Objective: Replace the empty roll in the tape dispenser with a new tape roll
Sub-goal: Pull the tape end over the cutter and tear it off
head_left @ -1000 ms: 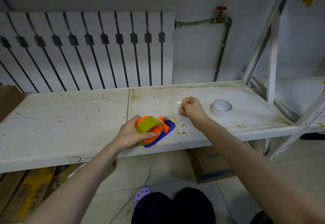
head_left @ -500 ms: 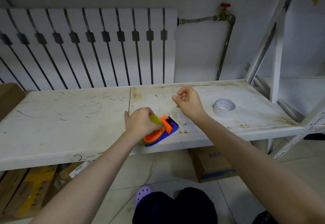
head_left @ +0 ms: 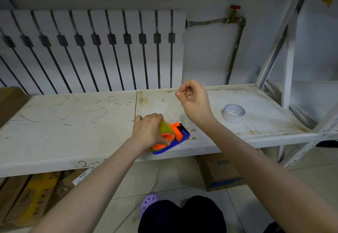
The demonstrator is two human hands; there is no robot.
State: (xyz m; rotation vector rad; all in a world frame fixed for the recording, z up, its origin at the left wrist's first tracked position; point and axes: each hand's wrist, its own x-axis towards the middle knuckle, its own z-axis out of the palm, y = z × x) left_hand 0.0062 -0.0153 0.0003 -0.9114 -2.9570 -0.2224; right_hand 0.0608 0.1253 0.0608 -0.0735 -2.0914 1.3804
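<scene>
An orange and blue tape dispenser (head_left: pixel 180 135) lies at the front edge of the white shelf (head_left: pixel 73 123). A yellowish tape roll (head_left: pixel 165 127) sits in it. My left hand (head_left: pixel 148 132) presses down on the roll and dispenser from the left, covering much of them. My right hand (head_left: pixel 195 102) is raised above and behind the dispenser with its fingers pinched. A faint translucent strip of tape runs from the dispenser up to the pinch. A white tape roll (head_left: pixel 234 113) lies flat on the shelf to the right, apart from both hands.
A white radiator (head_left: pixel 91 49) and a pipe with a red valve (head_left: pixel 235 7) stand behind the shelf. Slanted rack posts (head_left: pixel 289 68) rise at the right end. A brown box (head_left: pixel 11 101) sits at the far left. Cardboard boxes (head_left: pixel 221 172) lie on the floor below.
My left hand has turned over onto the top of the roll and dispenser. My right hand has risen up and away from the dispenser, still pinched.
</scene>
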